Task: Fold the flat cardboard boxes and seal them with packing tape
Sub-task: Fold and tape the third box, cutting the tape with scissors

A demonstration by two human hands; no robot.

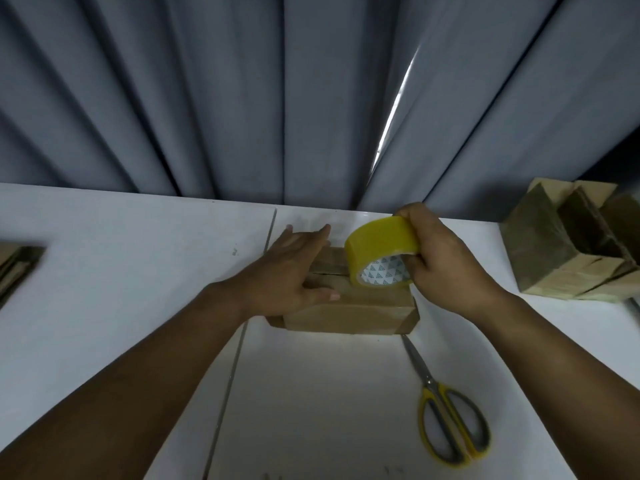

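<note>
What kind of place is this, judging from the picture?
Probably a small packing workspace: a yellow packing tape roll held over a cardboard box, scissors beside it, and folded boxes at the right of the white table.

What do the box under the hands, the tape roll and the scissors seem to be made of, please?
Box: brown cardboard, matt, with folded flaps meeting at a seam on top. Tape roll: glossy, yellowish plastic film, seemingly translucent, wound on a white printed core, probably card. Scissors: grey metal blades with a dull sheen; yellow and grey handles, likely plastic.
</note>
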